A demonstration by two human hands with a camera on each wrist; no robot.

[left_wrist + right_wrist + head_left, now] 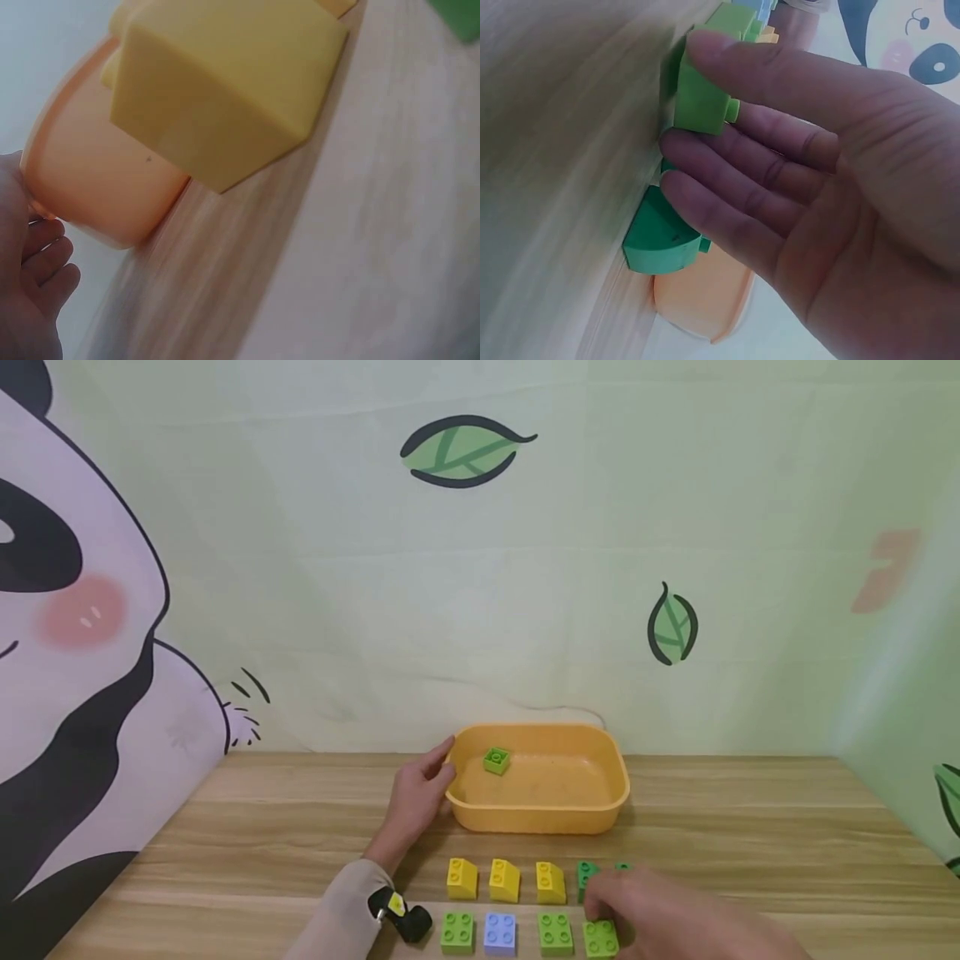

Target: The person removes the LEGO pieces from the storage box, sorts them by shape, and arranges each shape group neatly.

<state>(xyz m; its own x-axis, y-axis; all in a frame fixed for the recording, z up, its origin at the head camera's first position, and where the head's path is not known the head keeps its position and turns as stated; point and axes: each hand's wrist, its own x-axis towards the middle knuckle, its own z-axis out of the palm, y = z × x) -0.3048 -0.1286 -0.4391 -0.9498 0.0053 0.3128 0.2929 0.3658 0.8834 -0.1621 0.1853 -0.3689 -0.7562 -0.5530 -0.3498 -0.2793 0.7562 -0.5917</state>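
My left hand (417, 797) holds the left end of an orange-yellow plastic basin (540, 820), with the thumb at its rim. Loosely bent fingers (49, 259) show beside the basin wall in the left wrist view. With my right hand (660, 906) I pinch a light green toy building brick (601, 939) at the right end of the front row. The right wrist view has the thumb across that brick (701, 94), the other fingers behind it. Near those fingers stands a dark green curved brick (662, 236). One light green brick (497, 761) lies inside the basin.
The back row has yellow sloped bricks (505, 881) and dark green bricks (587, 878), partly covered by my right hand. In front are light green bricks (457, 933) and a blue brick (500, 933). Behind the wooden table (750, 827) hangs a printed cloth (570, 568).
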